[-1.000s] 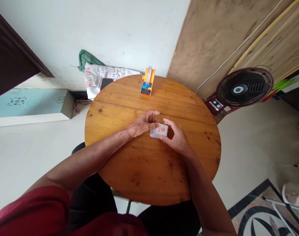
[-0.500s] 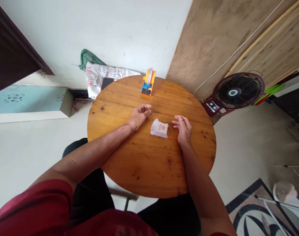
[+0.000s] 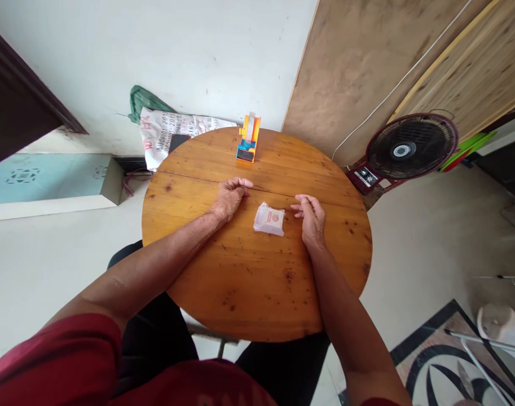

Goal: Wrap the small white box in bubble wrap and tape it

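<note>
A small packet in crinkled clear plastic with red print lies on the round wooden table between my hands. Just left of and above it, my left hand rests over the wood with its fingers curled loosely apart and nothing visible in them. To the packet's right, my right hand is half open, fingers spread, holding nothing. Neither hand touches the packet. An orange and blue tape dispenser stands upright near the table's far edge.
Beyond the table's far left edge lie a white printed sack and a green bag. A dark red fan stands at the right, beside wooden boards. A pale blue box is on the left.
The view has shifted slightly, so the table and things on it appear a little further left. Both hands keep nearly the same pose beside the packet.
</note>
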`<state>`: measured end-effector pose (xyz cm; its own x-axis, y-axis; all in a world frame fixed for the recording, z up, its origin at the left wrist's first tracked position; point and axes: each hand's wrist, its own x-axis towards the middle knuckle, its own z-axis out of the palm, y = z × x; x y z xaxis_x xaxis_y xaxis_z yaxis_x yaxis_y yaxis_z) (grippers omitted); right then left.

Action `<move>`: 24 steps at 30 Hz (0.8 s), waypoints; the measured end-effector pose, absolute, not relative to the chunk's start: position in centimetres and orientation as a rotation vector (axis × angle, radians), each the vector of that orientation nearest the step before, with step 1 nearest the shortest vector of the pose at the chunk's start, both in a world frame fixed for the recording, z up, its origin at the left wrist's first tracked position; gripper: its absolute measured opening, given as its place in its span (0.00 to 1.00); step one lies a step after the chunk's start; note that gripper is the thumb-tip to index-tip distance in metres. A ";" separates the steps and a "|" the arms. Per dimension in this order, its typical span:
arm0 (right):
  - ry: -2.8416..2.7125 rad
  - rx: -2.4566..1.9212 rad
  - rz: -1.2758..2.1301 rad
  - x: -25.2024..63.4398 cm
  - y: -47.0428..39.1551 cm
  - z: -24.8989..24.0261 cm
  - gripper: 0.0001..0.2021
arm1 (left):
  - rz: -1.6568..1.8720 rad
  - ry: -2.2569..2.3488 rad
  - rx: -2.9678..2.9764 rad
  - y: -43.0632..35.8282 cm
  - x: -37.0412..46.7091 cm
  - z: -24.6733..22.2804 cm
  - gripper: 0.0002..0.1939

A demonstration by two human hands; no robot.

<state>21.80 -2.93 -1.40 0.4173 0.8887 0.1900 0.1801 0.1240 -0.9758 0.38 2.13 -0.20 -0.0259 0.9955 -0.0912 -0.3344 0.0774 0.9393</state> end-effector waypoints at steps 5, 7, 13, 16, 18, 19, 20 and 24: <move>-1.053 -1.370 0.687 21.8 -3.0 -1.4 0.15 | 1.293 1.027 0.914 2.0 0.4 -0.1 0.12; -1.066 -1.366 0.677 21.8 -3.0 -1.5 0.14 | 1.290 1.025 0.920 1.9 0.4 -0.1 0.13; -1.054 -1.358 0.693 22.1 -2.9 -1.6 0.15 | 1.305 1.060 0.916 1.9 0.3 -0.1 0.13; -1.032 -1.351 0.701 22.2 -2.7 -1.6 0.15 | 1.315 1.081 0.903 1.9 0.3 -0.2 0.13; -0.994 -1.349 0.710 22.3 -2.6 -1.5 0.15 | 1.310 1.076 0.893 1.8 0.2 -0.2 0.13; -0.974 -1.349 0.720 22.3 -2.6 -1.4 0.15 | 1.304 1.074 0.884 1.8 0.1 -0.2 0.13; -0.956 -1.349 0.729 22.4 -2.5 -1.4 0.15 | 1.300 1.073 0.875 1.7 0.0 -0.2 0.12; -0.902 -1.348 0.733 22.5 -2.6 -1.1 0.15 | 1.307 1.070 0.845 1.5 -0.4 -0.3 0.11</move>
